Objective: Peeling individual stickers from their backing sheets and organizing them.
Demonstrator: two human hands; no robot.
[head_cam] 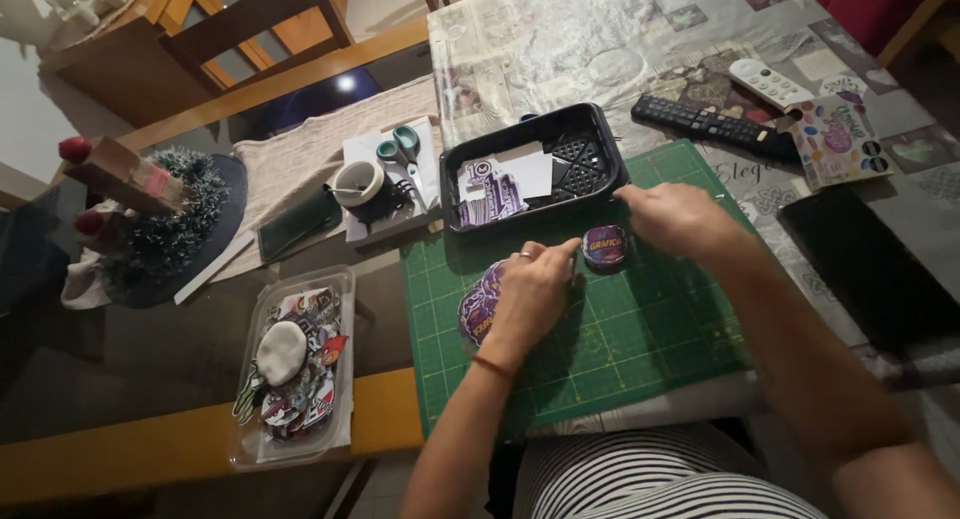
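Striped black-and-white fabric [640, 479] on the person's lap fills the bottom edge, and above it the green gridded cutting mat [640, 349] covers the near part of the counter [160, 369]. On the mat, the left hand [530, 294] presses flat with fingers bent over a stack of purple printed stickers [480, 304], which peeks out at the hand's left side. Its thumb and forefinger reach to the small round purple sticker [604, 247], which lies between both hands near the mat's far edge. The right hand [675, 219] pinches that round sticker from the other side with its fingertips. Being round, the sticker has no long axis; its printed face points up at the camera.

Just beyond the hands sits a black plastic tray [590, 144] holding white and purple paper cut-outs [498, 189]. Left of the tray lie teal-handled scissors [400, 147] and a roll of tape [357, 182]. A clear plastic box of mixed stickers [295, 364] rests at the near left. Two remote controls, one black [700, 124] and one white [768, 82], lie far right beside a colourful sticker sheet [838, 139].
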